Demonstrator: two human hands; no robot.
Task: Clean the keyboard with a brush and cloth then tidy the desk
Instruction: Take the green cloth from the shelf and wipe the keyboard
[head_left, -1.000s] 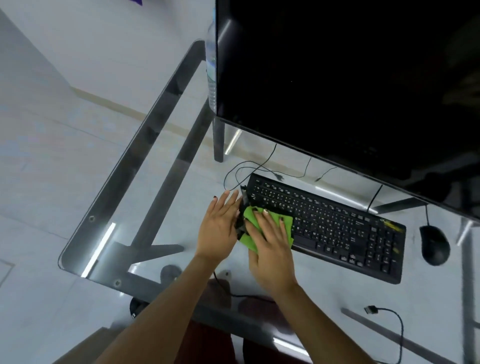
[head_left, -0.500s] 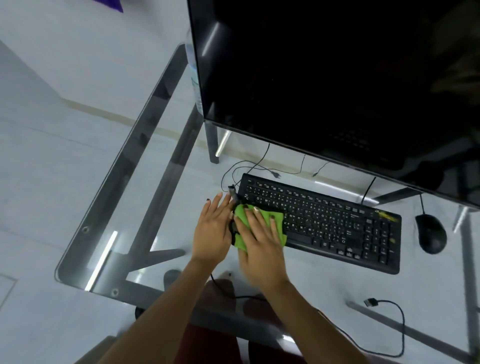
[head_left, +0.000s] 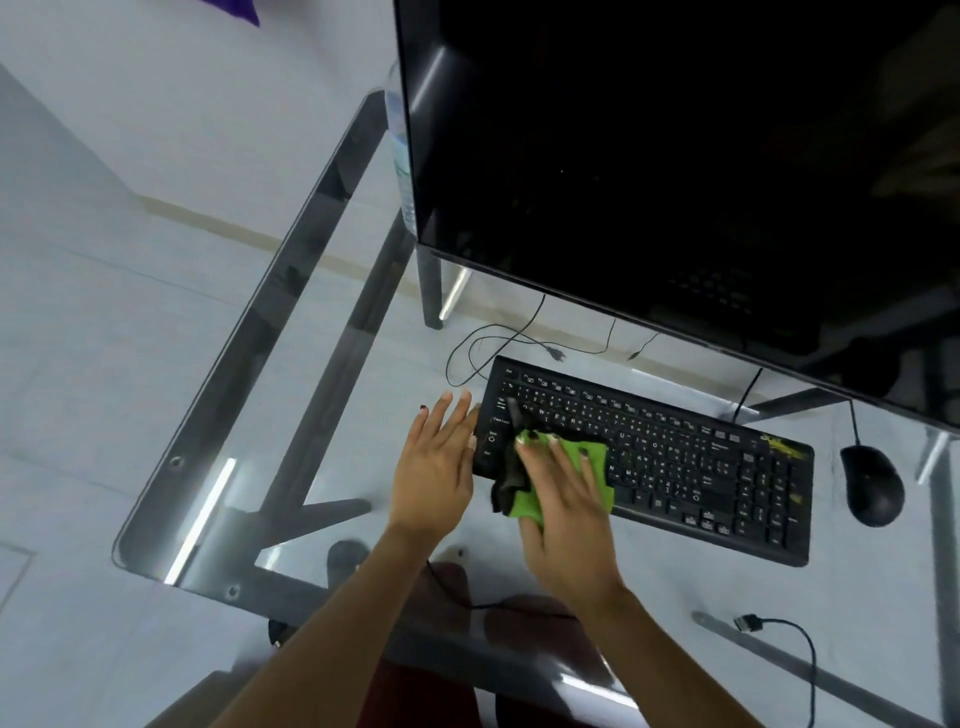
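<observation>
Your right hand lies flat, fingers spread, pressing the green cloth onto the near-left part of the keyboard. The cloth has a dark patch or fold at its left edge, hanging just off the keyboard's front-left corner. A thin dark stick, perhaps the brush, lies across the left keys with one end tucked under the cloth; the view is too blurred for you to be sure what it is or whether your fingers pinch it.

Your left hand is open and flat on the glass desk, holding nothing, with its fingers resting against the keyboard's left end.

The keyboard sits at a slant on the glass, in front of the dark monitor. A black mouse lies just beyond the keyboard's right end, apart from it. A loose cable with a plug rests on the glass near you, to the right. More thin wires loop behind the keyboard's left corner. A clear bottle shows partly at the monitor's left edge.
</observation>
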